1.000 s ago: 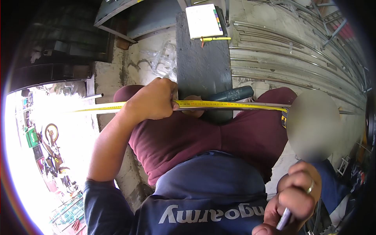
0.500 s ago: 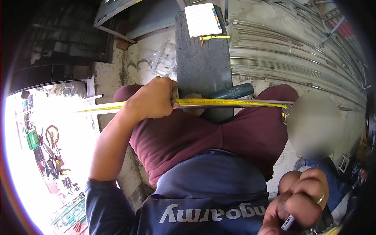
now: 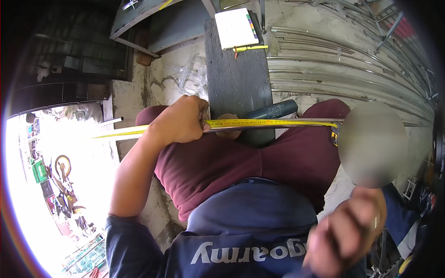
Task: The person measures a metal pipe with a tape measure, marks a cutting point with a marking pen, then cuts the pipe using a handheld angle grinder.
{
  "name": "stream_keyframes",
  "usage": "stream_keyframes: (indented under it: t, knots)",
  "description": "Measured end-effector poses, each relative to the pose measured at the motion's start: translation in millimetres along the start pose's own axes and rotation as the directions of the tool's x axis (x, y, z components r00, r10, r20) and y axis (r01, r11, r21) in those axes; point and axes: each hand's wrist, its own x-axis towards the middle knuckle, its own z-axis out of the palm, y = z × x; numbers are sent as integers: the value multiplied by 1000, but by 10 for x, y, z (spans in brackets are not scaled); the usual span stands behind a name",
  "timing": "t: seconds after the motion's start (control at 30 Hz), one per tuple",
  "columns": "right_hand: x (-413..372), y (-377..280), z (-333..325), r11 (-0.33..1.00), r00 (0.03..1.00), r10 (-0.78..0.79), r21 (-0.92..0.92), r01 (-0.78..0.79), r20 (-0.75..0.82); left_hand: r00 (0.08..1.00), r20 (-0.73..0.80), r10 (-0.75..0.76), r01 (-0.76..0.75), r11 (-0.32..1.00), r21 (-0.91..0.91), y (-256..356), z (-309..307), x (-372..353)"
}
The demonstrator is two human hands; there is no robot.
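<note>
My left hand (image 3: 183, 119) is closed around the yellow tape measure (image 3: 273, 122), whose blade stretches across my thighs. A thin metal rod or tube (image 3: 213, 130) runs along under the blade, partly hidden by it. Near my right knee sits the tape's black and yellow case (image 3: 334, 134), beside a blurred round patch. My right hand (image 3: 345, 231) is raised close to the camera at the lower right, smeared by motion, its fingers curled. The pen with a barcode label seen in it earlier is hardly visible now.
A dark wooden bench (image 3: 236, 78) carries an open notebook (image 3: 236, 28) and a yellow pen (image 3: 250, 47). A dark green cylinder (image 3: 271, 110) lies between my knees. Long metal tubes (image 3: 324, 76) cover the floor at right. Another person's blue clothing (image 3: 394, 217) shows behind my right hand.
My right hand has moved slightly and blurred, and the pen's label has gone out of sight. My left hand keeps its grip on the tape. The view has shifted a little.
</note>
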Motion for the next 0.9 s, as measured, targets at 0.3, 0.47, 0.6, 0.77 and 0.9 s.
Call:
stream_keyframes:
  t: [0.3,0.47,0.6,0.77,0.9]
  knots:
    - [-269,609,489,921,944,318,210,-329,87,997,-50,62,-63,998,-4,-18,32,-47]
    - [60,93,207,930,984,85,367,-21,-160,997,-53,55,-54,998,15,14,31,-26]
    - [181,-87,130,942,969,-92,294,159,-229,992,-74,106,-104,994,28,-48,58,-16]
    - [101,-398,-62,986,997,30,165,-17,-76,998,-31,54,-53,998,29,-6,28,-48]
    - [92,-235,16,966,975,-157,179,185,-158,998,-35,49,-49,999,3,-39,59,-41]
